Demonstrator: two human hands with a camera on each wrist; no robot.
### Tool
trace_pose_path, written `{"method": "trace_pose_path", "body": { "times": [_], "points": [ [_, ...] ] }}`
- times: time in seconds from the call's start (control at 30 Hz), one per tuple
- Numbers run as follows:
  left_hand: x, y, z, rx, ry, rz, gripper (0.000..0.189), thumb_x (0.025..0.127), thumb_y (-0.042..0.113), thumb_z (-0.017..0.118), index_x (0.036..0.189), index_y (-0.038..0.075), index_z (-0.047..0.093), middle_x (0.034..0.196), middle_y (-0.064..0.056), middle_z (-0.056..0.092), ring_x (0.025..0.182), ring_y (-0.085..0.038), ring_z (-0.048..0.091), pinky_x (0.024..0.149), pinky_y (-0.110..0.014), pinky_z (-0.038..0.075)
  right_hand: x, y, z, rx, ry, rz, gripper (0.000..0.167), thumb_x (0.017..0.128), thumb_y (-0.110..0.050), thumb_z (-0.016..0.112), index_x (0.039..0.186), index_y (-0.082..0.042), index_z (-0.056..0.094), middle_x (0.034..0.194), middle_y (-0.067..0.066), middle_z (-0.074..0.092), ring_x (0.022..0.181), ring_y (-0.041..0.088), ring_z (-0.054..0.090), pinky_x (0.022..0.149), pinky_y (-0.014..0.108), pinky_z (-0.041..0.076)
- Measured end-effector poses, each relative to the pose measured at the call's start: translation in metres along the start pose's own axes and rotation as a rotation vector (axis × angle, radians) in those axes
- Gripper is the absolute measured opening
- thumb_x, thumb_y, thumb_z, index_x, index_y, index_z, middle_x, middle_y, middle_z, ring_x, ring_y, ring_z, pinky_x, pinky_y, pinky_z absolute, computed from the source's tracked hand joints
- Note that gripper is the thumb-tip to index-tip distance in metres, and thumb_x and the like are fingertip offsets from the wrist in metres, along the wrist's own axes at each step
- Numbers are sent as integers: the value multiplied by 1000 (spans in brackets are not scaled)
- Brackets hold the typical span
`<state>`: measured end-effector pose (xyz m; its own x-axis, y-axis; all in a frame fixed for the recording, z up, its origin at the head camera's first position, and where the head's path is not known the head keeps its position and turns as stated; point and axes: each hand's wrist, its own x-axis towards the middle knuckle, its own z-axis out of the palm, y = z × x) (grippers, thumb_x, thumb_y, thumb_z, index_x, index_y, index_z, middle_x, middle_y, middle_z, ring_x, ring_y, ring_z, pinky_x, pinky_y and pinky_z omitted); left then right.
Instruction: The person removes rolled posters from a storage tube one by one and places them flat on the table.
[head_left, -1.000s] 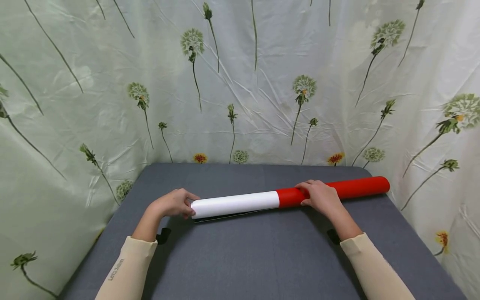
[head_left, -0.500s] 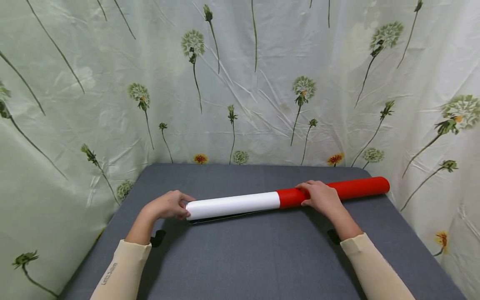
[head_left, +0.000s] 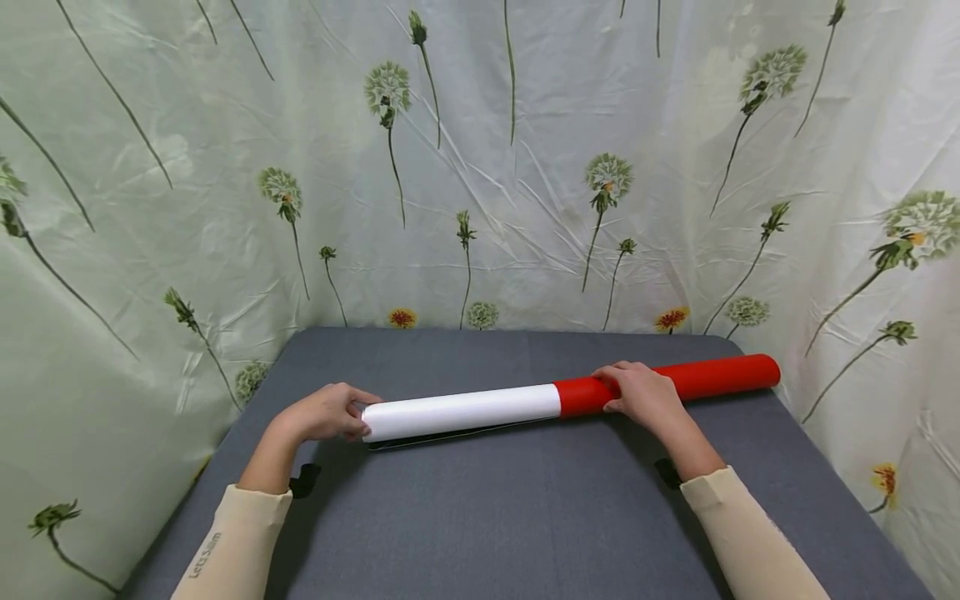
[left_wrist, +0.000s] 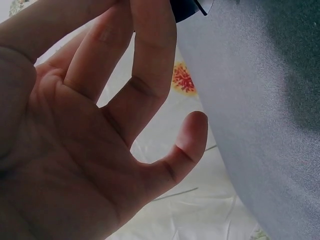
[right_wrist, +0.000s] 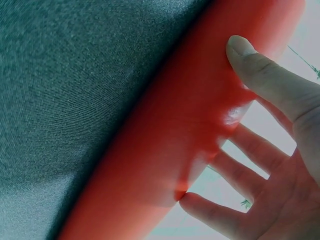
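A long red tube (head_left: 716, 377) lies slantwise across the table, with a white roll (head_left: 461, 412) sticking out of its left end. A thin dark edge (head_left: 450, 435) shows along the roll's underside. My left hand (head_left: 333, 412) pinches the roll's left end, its wrist bent. In the left wrist view my left hand (left_wrist: 100, 130) has its little finger apart, and only the dark end of the roll (left_wrist: 185, 10) shows at the top. My right hand (head_left: 641, 393) grips the red tube near its left end. In the right wrist view the thumb (right_wrist: 255, 62) and fingertips press on the red tube (right_wrist: 165, 115).
A grey cloth-covered table (head_left: 480, 517) lies beneath everything. Behind it and at both sides hangs a pale curtain (head_left: 480, 167) printed with dandelions. The tube's right end reaches close to the table's right edge.
My left hand has moved a little to the left with the white roll's end, so more white shows outside the red tube. My right hand and the red tube have stayed in place.
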<state>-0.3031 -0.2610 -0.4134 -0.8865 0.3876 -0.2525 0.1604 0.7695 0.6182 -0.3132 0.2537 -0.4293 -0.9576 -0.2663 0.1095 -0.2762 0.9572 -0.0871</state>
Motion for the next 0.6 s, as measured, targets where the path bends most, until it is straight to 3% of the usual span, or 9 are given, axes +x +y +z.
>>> {"method": "trace_pose_path", "body": {
  "times": [0.37, 0.6],
  "points": [
    [-8, -5, -9, 1, -5, -30, 55, 94, 10, 79, 146, 3, 63, 82, -6, 78, 75, -15, 67, 65, -31, 47, 1, 2, 1, -12, -2, 6, 56, 85, -23, 90, 137, -18, 71, 137, 18, 69, 121, 40, 64, 88, 59, 58],
    [-10, -7, -13, 17, -8, -2, 55, 94, 11, 79, 146, 3, 63, 82, -6, 77, 76, -16, 65, 64, -33, 45, 1, 3, 0, -9, -14, 15, 57, 85, -22, 89, 139, -18, 70, 138, 19, 69, 123, 40, 63, 88, 59, 58]
  ]
}}
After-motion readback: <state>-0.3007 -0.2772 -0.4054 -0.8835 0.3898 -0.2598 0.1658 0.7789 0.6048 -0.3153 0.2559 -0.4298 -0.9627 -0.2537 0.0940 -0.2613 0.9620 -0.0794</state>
